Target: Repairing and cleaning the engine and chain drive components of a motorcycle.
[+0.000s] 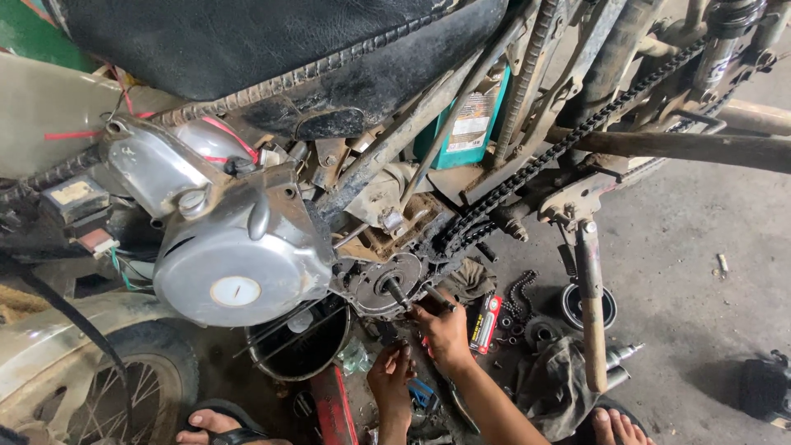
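Reaching up under a motorcycle engine (239, 247), right hand (445, 330) at the round plate (387, 284) beside the silver engine cover (247, 272), fingers curled closed around a small dark tool or bolt (437, 298) pressed near the short shaft (394, 290) sticking out of that plate. Left hand (391, 379) lower, just beneath the plate, fingers bent around something small and dark; too hidden to tell what. Drive chain (560, 148) hanging loose from the plate area, running up to the right along the frame. Green oil bottle (470, 124) tucked behind the frame bars, under the black seat (272, 49). Black round pan (301, 342) on the floor below the engine. Red tube (488, 323), a short loose chain (519, 292), round metal parts (589, 306) and a dirty rag (556, 383) scattered on the concrete floor (692, 272) just right of the hands. Bare foot in sandal (218, 427) at bottom left, another foot (618, 427) at bottom right.
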